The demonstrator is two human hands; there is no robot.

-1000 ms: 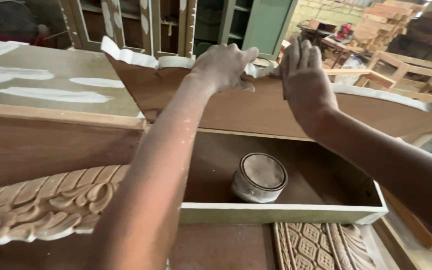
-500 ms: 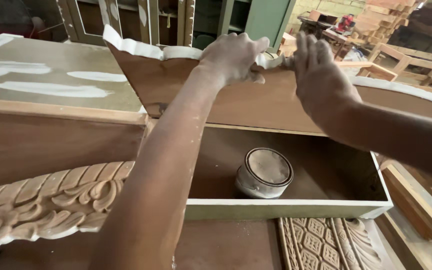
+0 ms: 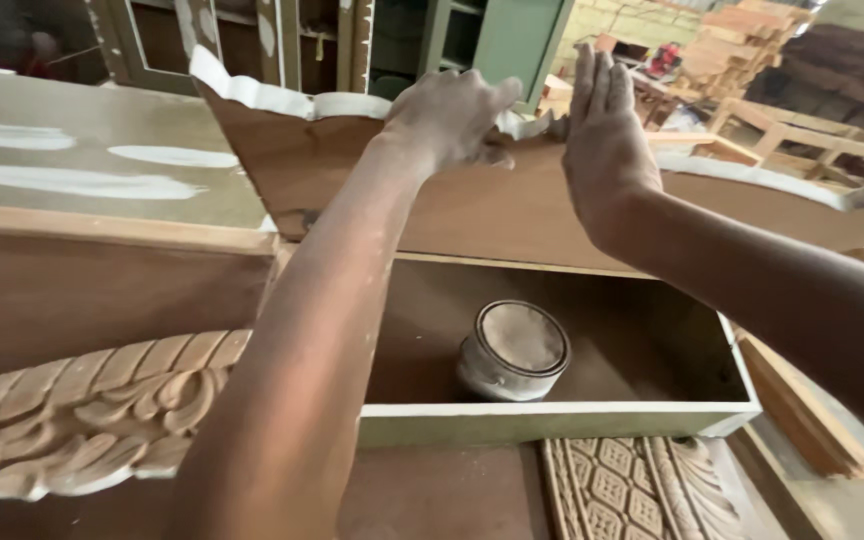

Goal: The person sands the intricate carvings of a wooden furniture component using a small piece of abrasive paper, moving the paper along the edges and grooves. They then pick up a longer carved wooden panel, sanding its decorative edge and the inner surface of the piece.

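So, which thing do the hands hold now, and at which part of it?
The left hand grips the white-edged top rim of the shaped wooden panel. The right hand is flat and open beside that rim, gripping nothing.

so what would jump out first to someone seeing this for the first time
Two dusty bare hands at the top: the left hand curls over the white-coated scalloped top edge of a brown wooden panel, the right hand pressed flat beside it. Below them, a round metal tin with a dusty lid lies in an open pale green wooden drawer. A carved pale wooden leaf moulding runs lower left.
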